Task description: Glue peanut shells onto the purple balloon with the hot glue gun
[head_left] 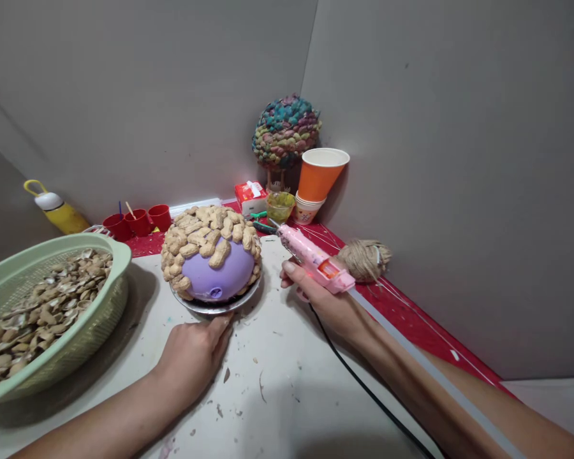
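A purple balloon (217,272), partly covered with whole peanut shells (203,228), rests in a shallow metal dish (215,310). My left hand (196,347) is closed at the near rim of this dish, its fingertips partly hidden beneath the edge. In my right hand (310,290) is a pink glue gun (316,258). Its nozzle points up and left, apart from the balloon, and a long glue stick (430,366) runs out of its back over my forearm. A black cord (342,360) hangs from the gun's handle.
At left stands a green basket (119,261) of peanut shells. Behind are a yellow bottle (64,213), red cups (160,218), a tissue pack (251,199), a colourful peanut-covered tree (287,131) and an orange paper cup (320,175). A twine ball (365,259) lies right of the gun.
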Tool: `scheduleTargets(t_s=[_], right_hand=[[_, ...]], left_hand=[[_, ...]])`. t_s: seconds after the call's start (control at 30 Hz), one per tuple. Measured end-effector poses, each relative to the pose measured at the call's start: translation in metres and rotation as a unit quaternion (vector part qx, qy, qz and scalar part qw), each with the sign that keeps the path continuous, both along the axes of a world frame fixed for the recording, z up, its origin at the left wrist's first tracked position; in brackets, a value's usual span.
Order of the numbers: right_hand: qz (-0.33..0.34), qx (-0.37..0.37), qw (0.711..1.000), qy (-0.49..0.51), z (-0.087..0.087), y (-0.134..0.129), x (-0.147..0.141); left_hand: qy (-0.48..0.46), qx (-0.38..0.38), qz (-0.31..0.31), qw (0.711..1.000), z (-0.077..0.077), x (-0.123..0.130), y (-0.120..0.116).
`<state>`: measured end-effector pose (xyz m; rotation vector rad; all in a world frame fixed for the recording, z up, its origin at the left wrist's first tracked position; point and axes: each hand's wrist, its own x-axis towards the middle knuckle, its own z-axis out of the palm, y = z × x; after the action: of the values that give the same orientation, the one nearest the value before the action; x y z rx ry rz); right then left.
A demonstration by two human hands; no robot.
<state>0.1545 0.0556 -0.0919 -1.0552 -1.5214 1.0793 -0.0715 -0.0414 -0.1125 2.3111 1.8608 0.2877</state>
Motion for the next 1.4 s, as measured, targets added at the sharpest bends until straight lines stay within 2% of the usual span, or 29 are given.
scheduleTargets(t_s=[0.13, 0.33, 0.43, 0.5, 0.53, 0.57, 0.6, 0.67, 0.73, 0.8, 0.87, 0.97, 1.07, 1.23, 1.4], right_hand=[[0.000, 0.062, 0.997, -0.034, 0.001, 0.000, 0.003], [-0.003, 0.109, 0.994, -0.030, 0.003, -0.001, 0.006], [-0.007, 0.128, 0.991, -0.033, 0.006, -0.003, 0.007], [-0.012, 0.139, 0.990, -0.036, 0.009, -0.005, 0.009], [-0.015, 0.142, 0.989, -0.034, 0.011, -0.006, 0.009], [-0.013, 0.142, 0.989, -0.027, 0.013, -0.009, 0.010], [-0.007, 0.138, 0.990, -0.016, 0.015, -0.012, 0.011], [0.018, 0.115, 0.993, 0.017, 0.020, -0.020, 0.010], [0.064, 0.078, 0.994, 0.046, 0.024, -0.031, 0.007], [0.123, 0.045, 0.990, 0.053, 0.025, -0.043, 0.002], [0.187, 0.021, 0.981, 0.044, 0.022, -0.053, -0.005], [0.247, -0.008, 0.968, 0.036, 0.012, -0.061, -0.015], [0.251, -0.009, 0.968, 0.030, 0.004, -0.063, -0.019], [0.222, 0.090, 0.970, -0.032, 0.000, -0.061, -0.019], [0.226, 0.157, 0.961, -0.030, 0.000, -0.059, -0.018]], left_hand=[[-0.015, -0.013, 0.034, 0.999, 0.002, 0.002, 0.005], [-0.067, -0.016, 0.058, 0.996, 0.003, -0.001, 0.001], [-0.117, -0.040, 0.055, 0.991, 0.010, 0.002, -0.002], [-0.193, -0.086, 0.061, 0.976, 0.017, 0.003, -0.004], [-0.261, -0.128, 0.077, 0.954, 0.021, 0.004, -0.005], [-0.344, -0.177, 0.098, 0.917, 0.025, 0.005, -0.006], [-0.433, -0.230, 0.119, 0.864, 0.030, 0.005, -0.007], [-0.587, -0.316, 0.141, 0.732, 0.038, 0.007, -0.010], [-0.672, -0.355, 0.128, 0.637, 0.044, 0.009, -0.013], [-0.717, -0.371, 0.109, 0.580, 0.046, 0.012, -0.016], [-0.743, -0.375, 0.093, 0.546, 0.045, 0.015, -0.018], [-0.761, -0.372, 0.080, 0.526, 0.041, 0.020, -0.018], [-0.762, -0.365, 0.084, 0.528, 0.038, 0.026, -0.019], [-0.772, -0.343, 0.076, 0.529, 0.033, 0.034, -0.019], [-0.782, -0.329, 0.076, 0.524, 0.021, 0.034, -0.016]])
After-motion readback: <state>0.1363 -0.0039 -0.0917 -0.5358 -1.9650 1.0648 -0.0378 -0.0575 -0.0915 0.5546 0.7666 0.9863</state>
